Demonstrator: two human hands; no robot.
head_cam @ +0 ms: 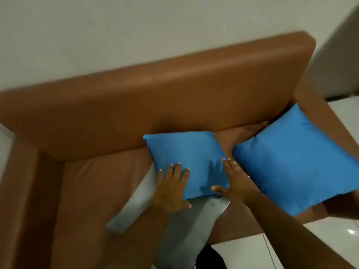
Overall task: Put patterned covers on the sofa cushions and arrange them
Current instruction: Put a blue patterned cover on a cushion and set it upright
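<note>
A blue cushion (186, 158) lies on the seat of the brown leather sofa (136, 98), partly over a pale grey cover or cushion (186, 230) that hangs over the seat's front edge. My left hand (172, 187) lies flat on the blue cushion's near left corner, fingers spread. My right hand (236, 183) hovers with fingers apart at that cushion's right edge. A second blue cushion (295, 162) leans at the sofa's right end against the armrest. The frame is blurred.
The sofa's left armrest (21, 191) and backrest bound the seat. The left half of the seat (93, 191) is bare leather. A white tiled floor (291, 249) lies in front and to the right, with a plain wall behind.
</note>
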